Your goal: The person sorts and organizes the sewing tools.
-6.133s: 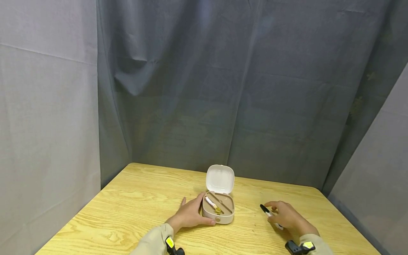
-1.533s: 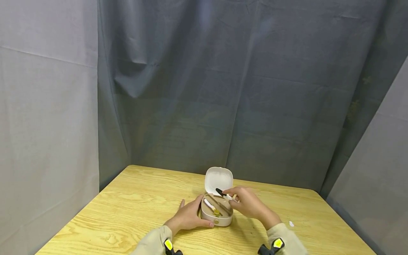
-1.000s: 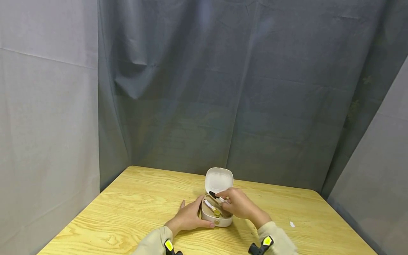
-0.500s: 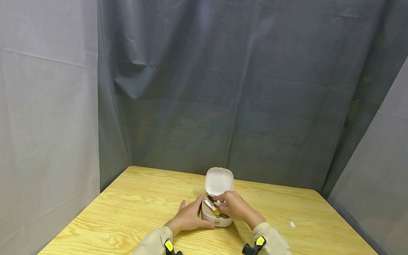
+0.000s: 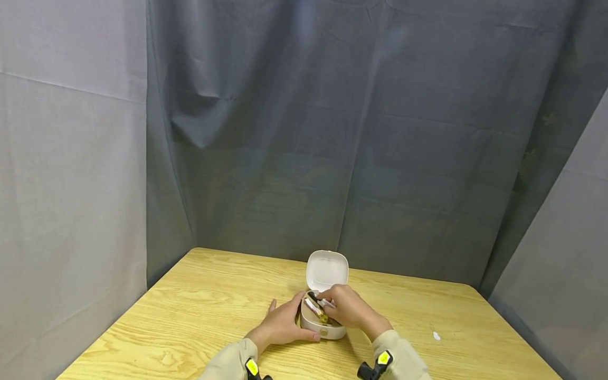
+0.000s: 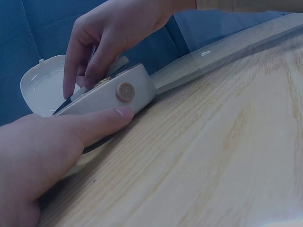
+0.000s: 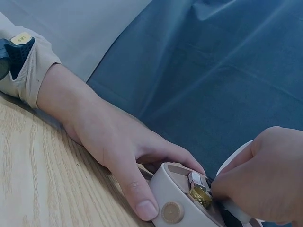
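A small white box with a raised lid stands on the table, a round tan button on its front. My left hand grips it from the left side, thumb against the front wall near the button. Inside, on the beige divided tray, lies a white strip with a patterned gold end. My right hand pinches a white marker with a black cap, held low over the tray beside the strip. The fingers cover most of the marker's body.
The box rests on a light wooden table. A tiny white scrap lies to the right of my right forearm. Grey curtains hang behind the table and along both sides.
My right hand took the marker from the table on the right, carried it left to the box and lowered it into the tray. My left hand stays on the box.
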`<state>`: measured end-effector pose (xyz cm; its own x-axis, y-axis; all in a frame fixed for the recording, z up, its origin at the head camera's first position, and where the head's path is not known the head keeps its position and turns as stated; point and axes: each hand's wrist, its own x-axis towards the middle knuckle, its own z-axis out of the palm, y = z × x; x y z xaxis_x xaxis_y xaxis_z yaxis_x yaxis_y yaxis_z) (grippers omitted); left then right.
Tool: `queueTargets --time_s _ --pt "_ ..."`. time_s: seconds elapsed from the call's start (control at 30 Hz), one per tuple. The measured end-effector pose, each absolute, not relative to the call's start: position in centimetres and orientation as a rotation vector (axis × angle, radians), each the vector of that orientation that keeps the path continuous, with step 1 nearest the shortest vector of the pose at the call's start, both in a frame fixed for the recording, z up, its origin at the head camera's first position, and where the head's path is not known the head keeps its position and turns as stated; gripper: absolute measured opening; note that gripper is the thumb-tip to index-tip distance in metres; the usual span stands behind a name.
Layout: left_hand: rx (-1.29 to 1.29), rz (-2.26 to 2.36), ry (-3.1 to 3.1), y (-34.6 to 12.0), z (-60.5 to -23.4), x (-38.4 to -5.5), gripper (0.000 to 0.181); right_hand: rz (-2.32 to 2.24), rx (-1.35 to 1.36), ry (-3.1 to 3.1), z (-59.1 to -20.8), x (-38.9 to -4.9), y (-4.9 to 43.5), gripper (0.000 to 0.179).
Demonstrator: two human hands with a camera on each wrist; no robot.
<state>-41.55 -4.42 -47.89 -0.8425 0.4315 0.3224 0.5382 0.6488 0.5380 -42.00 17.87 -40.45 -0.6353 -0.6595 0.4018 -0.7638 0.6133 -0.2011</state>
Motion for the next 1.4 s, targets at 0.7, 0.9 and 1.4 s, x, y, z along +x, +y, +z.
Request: queueTargets --time_s 0.7,0.9,1.4 --pt "-0.797 -0.975 -2.7 -4.23 -47.58 -41.37 0.119 0.393 1.056 -2.595 -40.81 -42.38 17.51 0.022" --pt "-0.773 -0.964 -2.721 -4.17 -47.47 -41.29 0.118 0.411 1.034 -2.578 -40.74 -42.24 17.25 0.02" --pt "-0.777 -0.973 -2.728 -4.2 -47.57 -41.39 0.119 0.471 0.989 -2.621 -41.14 -42.45 17.14 0.021"
